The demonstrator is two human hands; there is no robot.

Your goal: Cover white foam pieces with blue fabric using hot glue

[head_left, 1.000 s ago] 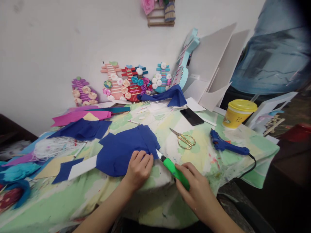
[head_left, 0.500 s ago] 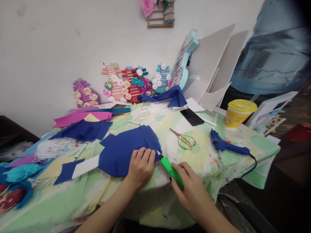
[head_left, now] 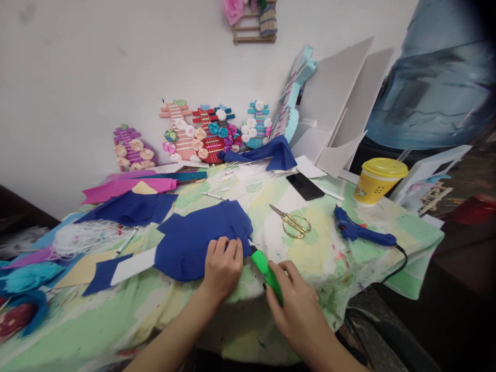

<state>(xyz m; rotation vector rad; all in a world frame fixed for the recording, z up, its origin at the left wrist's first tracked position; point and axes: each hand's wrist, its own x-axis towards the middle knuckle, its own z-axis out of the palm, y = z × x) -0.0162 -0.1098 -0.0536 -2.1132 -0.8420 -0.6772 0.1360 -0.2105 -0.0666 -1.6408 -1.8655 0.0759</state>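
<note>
A blue paper-covered guitar-shaped piece point(head_left: 189, 243) lies on the table, with a white neck strip point(head_left: 134, 267) reaching left to a dark blue flap. My left hand point(head_left: 223, 266) presses on its lower right edge, fingers bent and close together, holding the covering. My right hand point(head_left: 296, 299) is closed around a green-handled knife point(head_left: 267, 271) with a black collar. Its thin metallic tip touches, or nearly touches, the right edge of the blue covering beside my left fingers. Part of the handle is hidden in my palm.
Gold-handled scissors point(head_left: 292, 222), a black phone point(head_left: 305, 186), a blue glue gun point(head_left: 362, 230) with its cord and a yellow lidded cup point(head_left: 380, 181) lie to the right. Decorated small guitars point(head_left: 211, 134) lean on the wall. Coloured paper point(head_left: 127, 206) and white netting point(head_left: 81, 237) lie left.
The whole view has shifted slightly. Both hands keep their places by the blue piece's right edge, and the knife tip has moved a little along it.
</note>
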